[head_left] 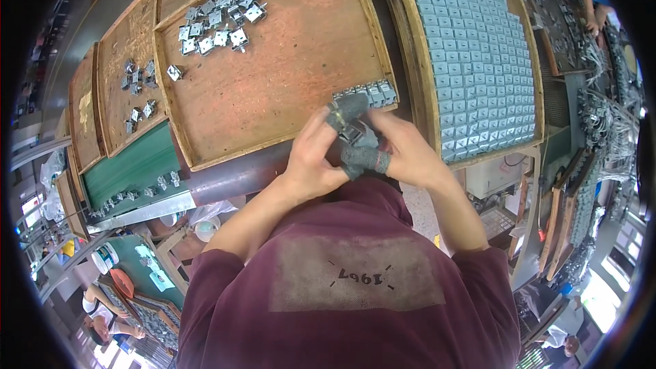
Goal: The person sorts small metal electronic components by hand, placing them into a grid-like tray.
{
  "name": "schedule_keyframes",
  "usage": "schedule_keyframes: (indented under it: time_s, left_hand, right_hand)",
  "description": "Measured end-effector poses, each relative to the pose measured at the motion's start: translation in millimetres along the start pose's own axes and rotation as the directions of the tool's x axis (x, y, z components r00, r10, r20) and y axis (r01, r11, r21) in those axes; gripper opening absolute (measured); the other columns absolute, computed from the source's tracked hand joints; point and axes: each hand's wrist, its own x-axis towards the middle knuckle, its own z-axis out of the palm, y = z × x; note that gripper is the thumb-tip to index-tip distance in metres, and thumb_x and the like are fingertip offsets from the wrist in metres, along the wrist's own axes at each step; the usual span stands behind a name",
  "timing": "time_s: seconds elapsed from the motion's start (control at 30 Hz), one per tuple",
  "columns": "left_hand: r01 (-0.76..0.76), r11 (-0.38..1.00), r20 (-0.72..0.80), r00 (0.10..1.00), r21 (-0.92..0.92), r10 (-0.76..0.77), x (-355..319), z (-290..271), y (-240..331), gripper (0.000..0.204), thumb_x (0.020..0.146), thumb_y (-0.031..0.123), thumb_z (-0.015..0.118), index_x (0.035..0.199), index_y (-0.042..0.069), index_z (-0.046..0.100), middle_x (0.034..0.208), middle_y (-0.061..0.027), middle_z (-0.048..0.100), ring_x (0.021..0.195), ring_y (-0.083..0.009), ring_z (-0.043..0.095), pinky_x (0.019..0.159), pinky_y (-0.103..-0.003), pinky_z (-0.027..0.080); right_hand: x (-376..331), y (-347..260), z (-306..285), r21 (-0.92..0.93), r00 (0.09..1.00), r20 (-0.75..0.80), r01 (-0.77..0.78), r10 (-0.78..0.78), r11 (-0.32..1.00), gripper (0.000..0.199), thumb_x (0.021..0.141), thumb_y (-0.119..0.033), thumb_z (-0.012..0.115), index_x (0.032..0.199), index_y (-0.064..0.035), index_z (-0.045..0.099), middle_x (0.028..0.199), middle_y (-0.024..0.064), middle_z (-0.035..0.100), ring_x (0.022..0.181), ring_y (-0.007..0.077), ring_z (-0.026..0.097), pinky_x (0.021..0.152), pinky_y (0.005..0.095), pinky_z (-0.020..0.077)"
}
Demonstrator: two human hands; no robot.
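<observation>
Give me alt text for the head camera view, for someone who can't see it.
Seen from above, a person's left hand and right hand, wearing grey finger cots, hold a small metal part together over a wooden tray. Loose metal parts lie at the tray's far corner. Another tray to the right holds neat rows of parts.

Shiny metal clips (217,27) lie on a rough, matt wooden tray (287,75).
</observation>
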Motion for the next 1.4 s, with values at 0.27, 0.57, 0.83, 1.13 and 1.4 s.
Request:
schedule_keyframes:
  time_s: [0.27, 0.57, 0.83, 1.13, 1.4]
  left_hand:
    - [-0.143, 0.973, -0.025, 0.988, 0.181, 0.150, 1.3, 4.6, -2.4, 0.066, 0.064, 0.023, 0.079, 0.121, -0.004, 0.059, 0.098, -0.0174, 0.063, 0.083, -0.0353, 0.063, 0.073, -0.040, 0.052]
    - [0.385, 0.913, 0.053, 0.917, 0.135, -0.394, -1.1, -31.7, -81.0, 0.063, 0.069, -0.007, 0.070, 0.129, 0.002, 0.057, 0.118, -0.0106, 0.041, 0.115, -0.0261, 0.048, 0.099, -0.034, 0.042]
    - [0.763, 0.624, 0.378, 0.634, -0.168, -0.675, 11.2, -20.8, -88.0, 0.057, 0.073, -0.017, 0.051, 0.127, -0.002, 0.056, 0.116, -0.0083, 0.049, 0.105, -0.0184, 0.058, 0.087, -0.027, 0.050]
    - [0.724, 0.655, 0.222, 0.690, -0.217, -0.689, -8.4, -15.1, -76.5, 0.070, 0.079, -0.014, 0.056, 0.144, 0.009, 0.043, 0.130, -0.0056, 0.048, 0.115, -0.0193, 0.055, 0.094, -0.030, 0.049]
    - [0.629, 0.774, -0.263, 0.761, 0.077, -0.593, -50.7, -80.1, -55.8, 0.059, 0.076, -0.008, 0.056, 0.133, 0.007, 0.054, 0.121, -0.0125, 0.052, 0.111, -0.0256, 0.054, 0.095, -0.034, 0.046]
  right_hand:
    - [-4.7, -0.9, 2.8, 0.059, 0.998, 0.007, -0.056, 0.056, 0.997, 0.046, 0.078, -0.040, 0.075, 0.095, 0.0013, 0.065, 0.083, 0.0192, 0.067, 0.072, 0.0335, 0.066, 0.064, 0.0391, 0.0501]
    - [11.4, 13.9, -127.8, 0.081, 0.828, -0.493, -0.259, 0.265, 0.962, 0.027, 0.094, -0.019, 0.062, 0.112, 0.0003, 0.067, 0.086, 0.0047, 0.069, 0.074, 0.0111, 0.063, 0.070, 0.0244, 0.0488]
    - [57.4, 163.5, -325.3, -0.236, 0.493, -0.868, -0.496, 0.048, 0.836, 0.038, 0.086, -0.026, 0.061, 0.113, -0.0007, 0.066, 0.097, 0.0161, 0.069, 0.090, 0.0261, 0.065, 0.081, 0.0347, 0.0479]
    - [89.9, 260.1, -403.7, -0.242, 0.574, -0.766, -0.675, 0.290, 0.697, 0.049, 0.082, -0.035, 0.054, 0.120, -0.0057, 0.066, 0.109, 0.0242, 0.068, 0.106, 0.0374, 0.063, 0.089, 0.0421, 0.0474]
    - [92.5, 328.2, -450.2, -0.059, 0.698, -0.668, -0.395, 0.257, 0.917, 0.061, 0.087, -0.023, 0.070, 0.137, 0.0035, 0.048, 0.130, 0.0145, 0.057, 0.115, 0.0251, 0.056, 0.097, 0.0361, 0.0441]
